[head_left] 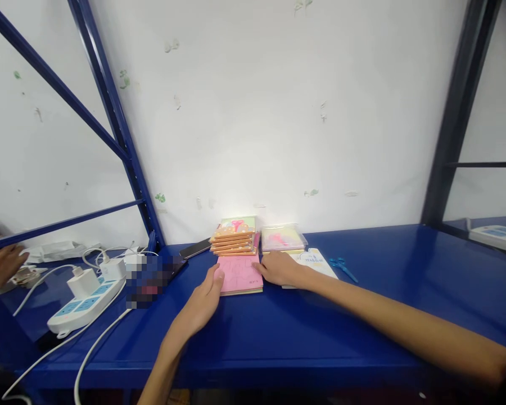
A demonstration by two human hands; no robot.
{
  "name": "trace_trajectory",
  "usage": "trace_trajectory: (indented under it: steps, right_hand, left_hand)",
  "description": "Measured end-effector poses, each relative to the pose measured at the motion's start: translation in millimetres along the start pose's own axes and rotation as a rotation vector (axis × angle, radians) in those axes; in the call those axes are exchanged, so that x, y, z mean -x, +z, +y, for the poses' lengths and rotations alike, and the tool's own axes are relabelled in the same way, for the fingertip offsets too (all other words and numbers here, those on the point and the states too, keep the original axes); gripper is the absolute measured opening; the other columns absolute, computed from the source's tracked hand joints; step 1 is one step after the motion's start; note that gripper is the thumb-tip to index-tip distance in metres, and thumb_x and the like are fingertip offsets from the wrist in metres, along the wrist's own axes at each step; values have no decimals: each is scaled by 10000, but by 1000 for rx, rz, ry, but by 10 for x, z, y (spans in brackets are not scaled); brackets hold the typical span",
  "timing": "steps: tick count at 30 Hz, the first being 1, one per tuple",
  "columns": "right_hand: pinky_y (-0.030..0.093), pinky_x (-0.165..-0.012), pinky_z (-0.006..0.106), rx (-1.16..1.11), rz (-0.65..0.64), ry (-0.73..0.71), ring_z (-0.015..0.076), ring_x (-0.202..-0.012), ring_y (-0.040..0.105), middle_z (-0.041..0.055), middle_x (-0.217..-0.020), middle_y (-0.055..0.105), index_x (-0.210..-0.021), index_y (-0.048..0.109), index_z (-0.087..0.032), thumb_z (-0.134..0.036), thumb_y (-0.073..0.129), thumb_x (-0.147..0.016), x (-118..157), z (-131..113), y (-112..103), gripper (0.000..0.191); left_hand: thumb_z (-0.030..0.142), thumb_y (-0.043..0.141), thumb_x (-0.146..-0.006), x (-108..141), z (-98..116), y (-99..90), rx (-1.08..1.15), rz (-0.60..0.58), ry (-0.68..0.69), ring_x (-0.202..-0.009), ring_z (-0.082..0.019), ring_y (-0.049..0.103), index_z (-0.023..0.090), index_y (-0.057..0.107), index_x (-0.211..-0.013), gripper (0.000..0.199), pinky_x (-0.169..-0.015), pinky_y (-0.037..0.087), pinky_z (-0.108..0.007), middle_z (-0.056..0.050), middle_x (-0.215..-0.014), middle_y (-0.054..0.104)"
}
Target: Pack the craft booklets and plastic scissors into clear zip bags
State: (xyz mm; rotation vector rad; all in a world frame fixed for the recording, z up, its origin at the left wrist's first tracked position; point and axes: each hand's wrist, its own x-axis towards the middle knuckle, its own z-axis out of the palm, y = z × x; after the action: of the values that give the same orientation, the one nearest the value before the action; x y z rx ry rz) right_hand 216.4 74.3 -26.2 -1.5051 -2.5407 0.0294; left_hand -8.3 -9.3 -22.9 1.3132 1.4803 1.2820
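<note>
A small stack of square paper sheets (240,274), pink on top with faint line drawings, lies flat on the blue table. My left hand (203,295) grips its left edge, thumb along the top. At the right edge my right hand (280,269) has its thumb on the pink sheet; its other fingers are curled and partly hidden. Just behind the stack rises a pile of orange-edged packets (235,236). A clear flat case (282,238) with a pink figure inside stands beside that pile. Partly under my right hand and forearm is a white printed booklet (316,262).
Blue scissors (343,269) lie right of the booklet. A dark phone (195,248) is left of the packets. Further left are a white power strip (86,304) with plugs and cables, and a pixelated patch. Blue posts (122,129) frame that side. Another person's hand (6,261) is at far left.
</note>
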Motion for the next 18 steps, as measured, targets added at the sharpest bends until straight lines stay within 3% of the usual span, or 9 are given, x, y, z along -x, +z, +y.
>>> trace_trajectory:
  steps: [4, 8, 13, 18]
  right_hand:
    - [510, -834, 408, 61, 25, -7, 364, -1006, 722, 250, -1036, 759, -990, 782, -80, -450, 344, -1048, 44, -150, 38, 575]
    - [511, -827, 394, 98, 33, -4, 351, -990, 728, 243, -1023, 764, -1011, 780, -82, -425, 361, -1048, 97, -197, 31, 544]
    - [513, -820, 386, 114, 36, 3, 342, -972, 733, 226, -1000, 768, -1006, 777, -95, -434, 373, -1048, 129, -190, 30, 529]
    - [509, -830, 390, 111, 32, 14, 350, -991, 727, 228, -1008, 765, -1019, 774, -98, -434, 373, -1048, 129, -199, 38, 525]
  left_hand:
    - [375, 578, -902, -49, 34, 26, 84, 31, -84, -1333, -292, 541, 225, 622, -1205, 341, -1151, 318, -412, -125, -1330, 663]
    - [331, 497, -900, -11, 166, -97, 269, -13, -204, -907, -249, 726, 186, 486, -1373, 495, -907, 523, -415, -150, -1105, 709]
    - [273, 507, -889, 23, 254, -190, 421, -8, -309, -779, -216, 713, 170, 503, -1364, 485, -827, 528, -373, -132, -976, 710]
    - [221, 612, -842, 41, 235, -53, 337, 71, -238, -794, -182, 684, 202, 581, -1237, 397, -818, 474, -290, -57, -853, 713]
